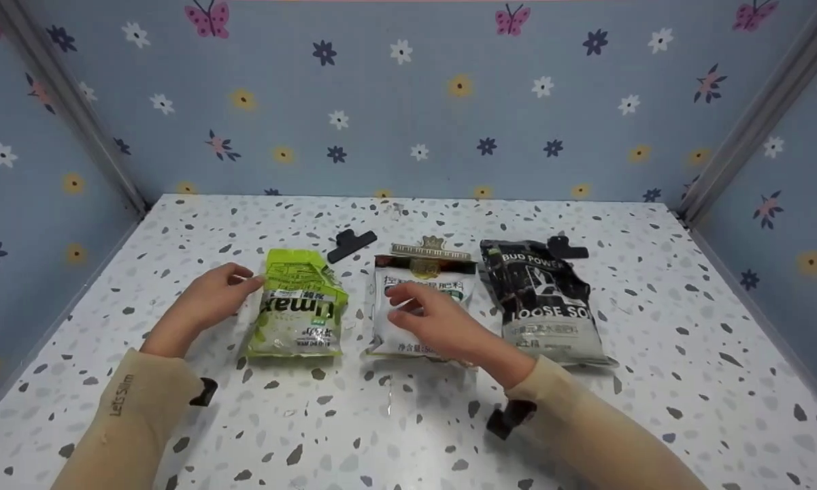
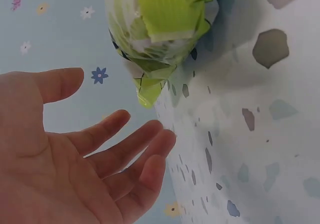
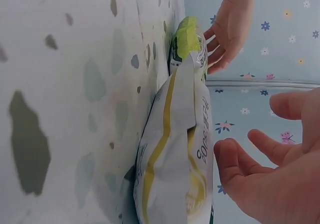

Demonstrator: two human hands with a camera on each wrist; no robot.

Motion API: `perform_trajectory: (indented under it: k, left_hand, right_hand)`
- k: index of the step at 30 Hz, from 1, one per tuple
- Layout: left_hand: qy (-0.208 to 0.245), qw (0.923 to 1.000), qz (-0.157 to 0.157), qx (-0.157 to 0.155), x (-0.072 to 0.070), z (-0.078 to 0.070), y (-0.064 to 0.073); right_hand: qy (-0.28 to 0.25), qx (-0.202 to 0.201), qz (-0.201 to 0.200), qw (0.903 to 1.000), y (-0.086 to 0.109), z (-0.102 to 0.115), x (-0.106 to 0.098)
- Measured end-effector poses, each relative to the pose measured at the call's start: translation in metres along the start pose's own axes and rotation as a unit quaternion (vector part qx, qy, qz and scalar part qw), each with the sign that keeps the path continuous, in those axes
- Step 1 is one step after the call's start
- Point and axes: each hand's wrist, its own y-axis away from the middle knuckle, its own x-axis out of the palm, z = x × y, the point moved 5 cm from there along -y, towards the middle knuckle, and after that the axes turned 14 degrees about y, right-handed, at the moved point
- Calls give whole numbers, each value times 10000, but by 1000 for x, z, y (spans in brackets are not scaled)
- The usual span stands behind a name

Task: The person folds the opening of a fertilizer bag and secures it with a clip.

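Observation:
A lime-green and clear bag [image 1: 303, 323] labelled "Umax" lies at the left of the speckled table, its top corner creased. Beside its left edge is my left hand [image 1: 214, 296], fingers loosely bent and holding nothing. The left wrist view has the palm [image 2: 65, 169] facing up, fingers apart below the bag. A white printed bag [image 1: 384, 330] lies in the middle, with a gold ruler-like clip [image 1: 432, 252] at its top edge. Over this bag hovers my right hand [image 1: 442, 323], fingers loosely curved around nothing; the right wrist view shows its fingertips just off the white bag [image 3: 170, 149].
To the right lies a black and silver bag [image 1: 544, 299] reading "Loose So", with a black clip [image 1: 569, 249] at its top right corner. Another black clip [image 1: 352, 245] lies behind the gap between the green and white bags. Flower-patterned panels [image 1: 408, 102] enclose the table.

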Motion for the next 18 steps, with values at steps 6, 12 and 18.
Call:
perform_trajectory:
  k: [6,12,18]
  left_hand:
    - [430,9988,249,-42,0,2,-5]
    - [698,9968,370,-114,4,4,-10]
    - [965,9941,400,-282,10,7,-16]
  right_hand:
    - [-416,344,-64,9985,-20,3,7]
    - [-542,571,-21,9969,-37,6,16]
    - [-1009,795,144,9916,-47,13,29]
